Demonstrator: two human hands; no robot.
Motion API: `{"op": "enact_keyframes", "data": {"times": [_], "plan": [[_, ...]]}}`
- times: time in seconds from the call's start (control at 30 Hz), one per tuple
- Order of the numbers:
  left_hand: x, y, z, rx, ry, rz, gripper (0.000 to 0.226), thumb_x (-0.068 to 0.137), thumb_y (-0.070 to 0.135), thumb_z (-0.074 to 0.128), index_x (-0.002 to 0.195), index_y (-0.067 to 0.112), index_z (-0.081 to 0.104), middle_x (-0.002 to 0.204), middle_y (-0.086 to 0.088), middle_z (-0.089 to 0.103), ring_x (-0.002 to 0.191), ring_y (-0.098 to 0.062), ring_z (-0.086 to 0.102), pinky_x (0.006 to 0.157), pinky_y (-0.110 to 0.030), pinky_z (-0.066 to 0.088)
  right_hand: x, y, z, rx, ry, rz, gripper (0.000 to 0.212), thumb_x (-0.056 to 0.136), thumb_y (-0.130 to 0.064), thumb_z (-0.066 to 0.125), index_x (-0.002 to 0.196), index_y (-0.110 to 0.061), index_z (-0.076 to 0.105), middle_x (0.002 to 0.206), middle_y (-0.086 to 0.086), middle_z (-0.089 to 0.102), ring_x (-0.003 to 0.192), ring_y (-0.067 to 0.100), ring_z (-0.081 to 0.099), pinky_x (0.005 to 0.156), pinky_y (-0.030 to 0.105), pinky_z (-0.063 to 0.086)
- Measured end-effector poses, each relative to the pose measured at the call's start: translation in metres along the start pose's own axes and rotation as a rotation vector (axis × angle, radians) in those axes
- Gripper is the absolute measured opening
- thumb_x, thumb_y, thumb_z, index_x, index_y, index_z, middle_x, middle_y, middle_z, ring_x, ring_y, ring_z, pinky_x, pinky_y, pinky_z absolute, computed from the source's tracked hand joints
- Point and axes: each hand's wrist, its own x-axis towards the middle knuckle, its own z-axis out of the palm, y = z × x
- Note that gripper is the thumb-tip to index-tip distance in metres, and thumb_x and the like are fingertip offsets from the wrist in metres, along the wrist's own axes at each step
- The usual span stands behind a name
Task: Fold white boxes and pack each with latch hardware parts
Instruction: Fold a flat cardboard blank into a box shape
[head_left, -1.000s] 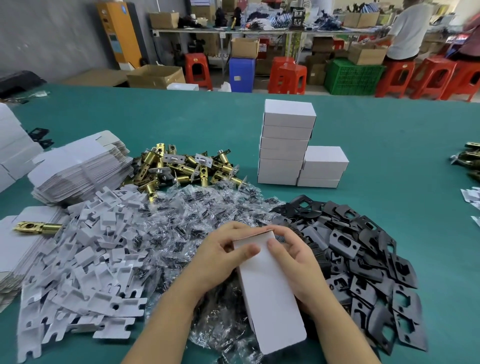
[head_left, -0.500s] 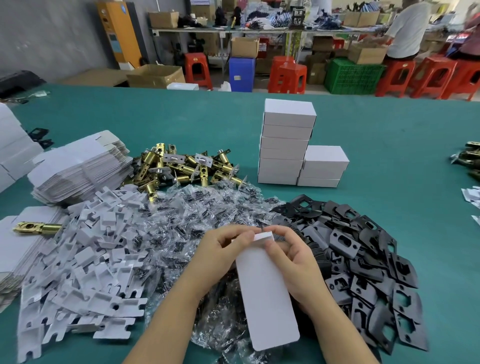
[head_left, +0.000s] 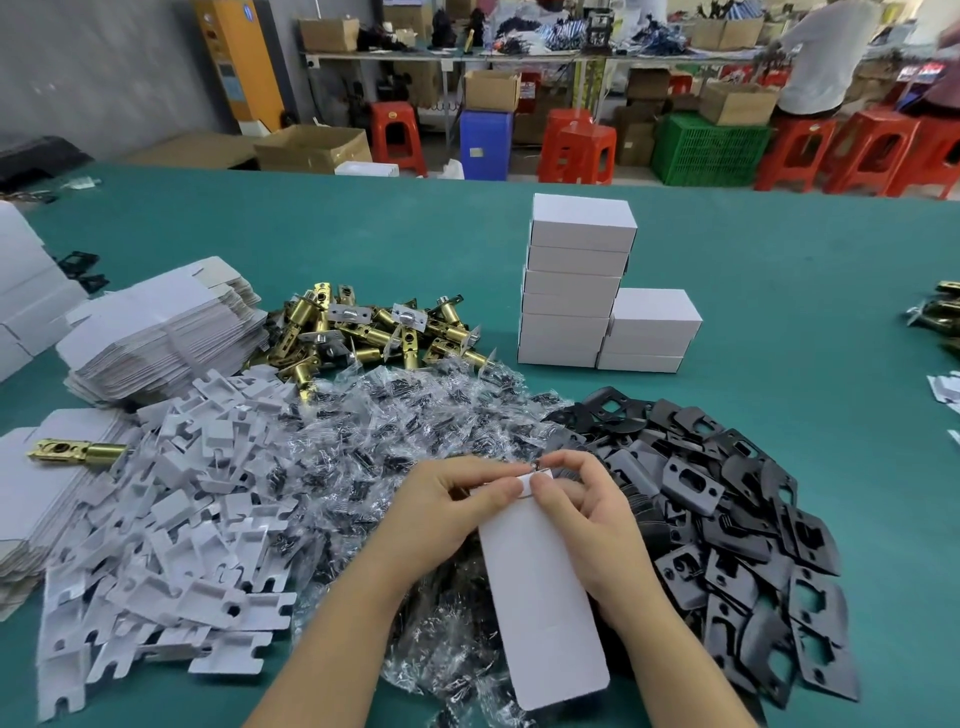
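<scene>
Here, white box (head_left: 545, 597) between both hands, far end pinched.

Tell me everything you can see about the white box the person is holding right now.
The white box is a long, narrow carton of plain, unprinted white card, with one broad face turned up. Its near end hangs over the clear screw bags; its far end, raised toward the piles, is gripped by both hands. The left hand and the right hand pinch that end with thumbs on top, fingertips pressing a small end flap. Whether it is fully closed, or what is inside, cannot be seen.
</scene>
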Motion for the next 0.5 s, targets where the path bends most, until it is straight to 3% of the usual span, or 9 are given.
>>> {"op": "enact_keyframes", "data": {"times": [0.17, 0.33, 0.5], "plan": [[0.001, 0.001, 0.000, -0.113, 0.128, -0.062, 0.020, 0.084, 0.038, 0.073, 0.100, 0.032, 0.083, 0.095, 0.002, 0.080, 0.077, -0.008, 0.071, 0.061, -0.019, 0.051, -0.002, -0.004, -0.002, 0.060, -0.182, 0.100, 0.053, 0.083, -0.047, 0.073, 0.129, -0.030, 0.052, 0.100, 0.010, 0.078, 0.086, 0.028, 0.075, 0.067, 0.038, 0.060], [0.001, 0.004, -0.008, -0.201, 0.129, -0.084, 0.021, 0.085, 0.040, 0.072, 0.100, 0.031, 0.083, 0.096, -0.001, 0.080, 0.076, -0.009, 0.070, 0.062, -0.020, 0.051, -0.004, -0.005, -0.003, 0.101, -0.306, 0.120, 0.063, 0.090, -0.027, 0.070, 0.145, -0.040, 0.041, 0.114, 0.013, 0.076, 0.096, 0.034, 0.075, 0.075, 0.040, 0.061], [0.003, 0.003, -0.013, -0.199, 0.138, -0.118, 0.025, 0.086, 0.043, 0.071, 0.102, 0.028, 0.082, 0.094, -0.005, 0.079, 0.078, -0.012, 0.071, 0.065, -0.022, 0.053, -0.006, -0.007, -0.004, 0.069, -0.357, 0.119, 0.072, 0.091, -0.024, 0.070, 0.152, -0.037, 0.036, 0.118, 0.013, 0.075, 0.099, 0.034, 0.074, 0.078, 0.041, 0.061]]}}
